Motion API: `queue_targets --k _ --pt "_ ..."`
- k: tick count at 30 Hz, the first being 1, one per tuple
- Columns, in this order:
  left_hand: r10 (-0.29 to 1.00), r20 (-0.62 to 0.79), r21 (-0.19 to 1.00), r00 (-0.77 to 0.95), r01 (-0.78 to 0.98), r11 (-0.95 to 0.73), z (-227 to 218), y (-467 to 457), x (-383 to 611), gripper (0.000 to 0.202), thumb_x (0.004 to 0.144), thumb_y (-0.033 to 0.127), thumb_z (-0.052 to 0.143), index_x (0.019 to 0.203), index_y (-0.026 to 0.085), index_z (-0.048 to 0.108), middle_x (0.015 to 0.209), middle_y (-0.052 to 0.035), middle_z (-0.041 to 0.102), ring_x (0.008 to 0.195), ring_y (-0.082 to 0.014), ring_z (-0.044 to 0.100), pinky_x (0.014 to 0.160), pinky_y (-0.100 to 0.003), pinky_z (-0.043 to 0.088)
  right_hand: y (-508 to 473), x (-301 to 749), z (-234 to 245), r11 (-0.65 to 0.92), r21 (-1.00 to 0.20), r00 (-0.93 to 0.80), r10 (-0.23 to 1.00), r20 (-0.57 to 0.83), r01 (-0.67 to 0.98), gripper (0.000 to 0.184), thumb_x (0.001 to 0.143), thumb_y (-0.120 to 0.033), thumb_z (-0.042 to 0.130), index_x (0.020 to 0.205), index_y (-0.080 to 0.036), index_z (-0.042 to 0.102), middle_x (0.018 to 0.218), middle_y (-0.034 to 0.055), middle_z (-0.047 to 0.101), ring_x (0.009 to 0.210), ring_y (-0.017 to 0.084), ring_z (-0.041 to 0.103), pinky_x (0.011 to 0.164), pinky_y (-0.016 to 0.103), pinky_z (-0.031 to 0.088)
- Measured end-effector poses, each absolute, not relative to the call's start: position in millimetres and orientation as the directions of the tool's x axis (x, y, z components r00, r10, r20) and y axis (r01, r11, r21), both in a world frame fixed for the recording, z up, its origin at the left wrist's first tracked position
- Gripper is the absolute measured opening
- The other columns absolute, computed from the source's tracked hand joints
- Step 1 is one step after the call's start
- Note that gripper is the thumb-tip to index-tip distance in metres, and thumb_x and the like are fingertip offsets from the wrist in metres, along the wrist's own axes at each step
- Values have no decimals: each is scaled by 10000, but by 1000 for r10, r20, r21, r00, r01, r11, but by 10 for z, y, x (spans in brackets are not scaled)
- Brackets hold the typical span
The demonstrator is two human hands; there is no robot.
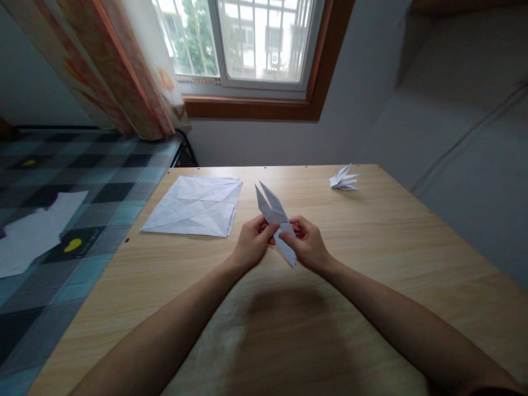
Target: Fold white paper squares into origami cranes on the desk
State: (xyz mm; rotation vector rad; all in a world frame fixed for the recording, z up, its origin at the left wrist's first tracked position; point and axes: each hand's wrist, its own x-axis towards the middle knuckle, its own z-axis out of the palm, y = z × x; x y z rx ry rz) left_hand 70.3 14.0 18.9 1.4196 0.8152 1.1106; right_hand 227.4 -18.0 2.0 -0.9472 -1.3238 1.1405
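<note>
Between my two hands is a folded piece of white paper (277,213), held tilted above the wooden table. Two narrow points stick up at its far end, split by a gap, and its near end tapers towards me. My left hand (254,240) grips the paper's left side, thumb on top and fingers curled beneath. On the other side my right hand (308,242) pinches it, with the thumb lying across the front face. The undersides of the fingers are partly hidden by the paper.
Creased square white sheets (198,204) lie stacked at the table's (391,264) far left. A small folded paper figure (343,179) with several points rests near the back right. Left of the table, a checked bed cover (119,159) carries loose white paper (37,236). A window (259,44) stands behind.
</note>
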Motion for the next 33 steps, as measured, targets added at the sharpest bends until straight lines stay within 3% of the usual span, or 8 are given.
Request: queue_targets --k 4,8,11,14,20,24,28,33 --pt "954 141 986 265 -128 -111 139 179 694 394 773 524 708 700 157 584 558 33 539 486 -83 470 470 -203 364 -177 2257 89 137 -986 -85 986 145 -93 331 724 -449 797 765 -204 579 651 -23 680 541 126 617 507 234 472" --pt "975 113 980 191 -183 -78 119 225 669 453 767 586 693 701 157 563 572 38 517 514 -85 458 486 -208 353 -169 2266 92 105 -989 -119 986 117 -109 372 756 -521 749 735 -193 575 518 -53 593 396 88 510 383 196 387" --pt "959 96 985 267 -161 -54 153 220 664 467 768 600 678 706 152 561 568 50 491 505 -78 419 477 -210 330 -145 2276 75 131 -972 -78 986 148 -194 402 811 -582 666 783 -187 596 510 -52 584 391 90 516 373 193 406" --pt "919 117 993 376 -75 -96 200 182 671 467 786 595 652 696 146 561 575 43 504 510 -77 425 478 -210 334 -123 2284 75 149 -964 -57 985 165 -219 372 822 -547 668 784 -184 598 503 -59 573 388 85 515 380 188 423" --pt "898 74 997 434 -66 -50 235 142 658 432 799 541 664 970 178 506 601 47 603 471 -90 498 451 -193 348 -111 2307 53 136 -961 -89 983 161 -241 358 849 -530 638 754 -191 573 517 -42 602 401 92 525 390 193 441" --pt "914 71 997 400 -64 -49 224 124 657 488 780 496 705 1079 205 450 548 94 547 445 -94 503 451 -183 340 -106 2309 24 126 -966 -109 982 153 -225 375 846 -557 639 794 -191 579 536 -47 588 421 92 527 407 199 440" --pt "919 260 951 296 84 -296 192 65 675 337 825 409 689 1026 210 505 572 101 485 480 -77 463 491 -189 339 -78 2304 -4 139 -969 -116 979 165 -204 331 802 -491 719 903 -186 643 674 -33 619 498 89 539 451 209 443" --pt "713 631 658 306 275 -701 196 -1 654 143 885 267 616 1008 200 591 948 -25 589 736 -112 535 650 -237 435 -41 2317 -26 165 -967 -120 974 190 -192 294 790 -465 734 869 -187 676 739 -11 642 628 108 559 562 221 451"
